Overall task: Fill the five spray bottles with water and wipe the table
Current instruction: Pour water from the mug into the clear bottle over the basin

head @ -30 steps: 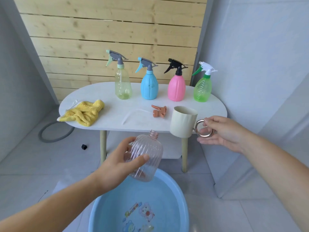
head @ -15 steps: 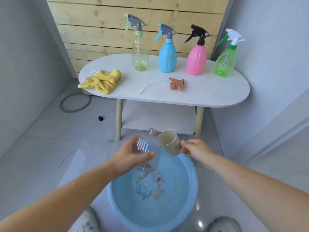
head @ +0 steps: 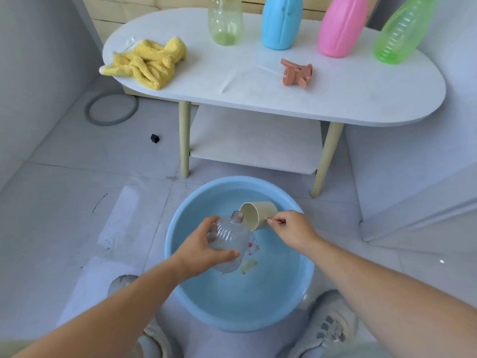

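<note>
Head view: left fingers [head: 225, 254] grip ribbed, capless clear bottle [head: 230, 237]; right fingers [head: 276, 218] hold cup [head: 264, 208] by handle.

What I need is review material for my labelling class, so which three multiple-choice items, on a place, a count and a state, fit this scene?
1. Where does the yellow cloth lie? A) on the table's left end B) in the basin C) on the lower shelf
2. How many bottles stand on the table? A) three B) four C) five
3. The clear bottle in the left hand is: A) capped B) uncapped C) on the floor
Answers: 1 A, crumpled on the tabletop; 2 B, pale green, blue, pink and green ones; 3 B, its neck is bare.
</note>
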The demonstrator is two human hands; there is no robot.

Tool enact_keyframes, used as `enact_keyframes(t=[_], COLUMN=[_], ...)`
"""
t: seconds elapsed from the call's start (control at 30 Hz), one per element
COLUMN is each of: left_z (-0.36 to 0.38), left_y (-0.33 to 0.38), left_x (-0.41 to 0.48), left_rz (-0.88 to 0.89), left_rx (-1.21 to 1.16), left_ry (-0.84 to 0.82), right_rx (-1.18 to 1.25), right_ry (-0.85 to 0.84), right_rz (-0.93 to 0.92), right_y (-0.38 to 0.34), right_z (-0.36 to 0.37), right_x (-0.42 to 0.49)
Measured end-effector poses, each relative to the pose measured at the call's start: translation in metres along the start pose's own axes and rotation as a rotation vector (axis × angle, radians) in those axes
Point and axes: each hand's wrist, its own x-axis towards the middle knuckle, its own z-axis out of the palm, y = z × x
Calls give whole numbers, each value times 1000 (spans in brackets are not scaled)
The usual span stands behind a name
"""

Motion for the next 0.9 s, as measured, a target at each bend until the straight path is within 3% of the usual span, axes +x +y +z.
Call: enact_keyframes(t=[0.63, 0.9], left_z=[3, 4], left_y=[-32, -31], left_x=[12, 14], left_rz=[-72, -77], left_rx=[2, 7], left_ry=[29, 39], right_rx=[-281, -271], right_ry=[-114, -143], right_rz=[-168, -119], right_y=[6, 0], right_z=[17, 16], right_x=[18, 13])
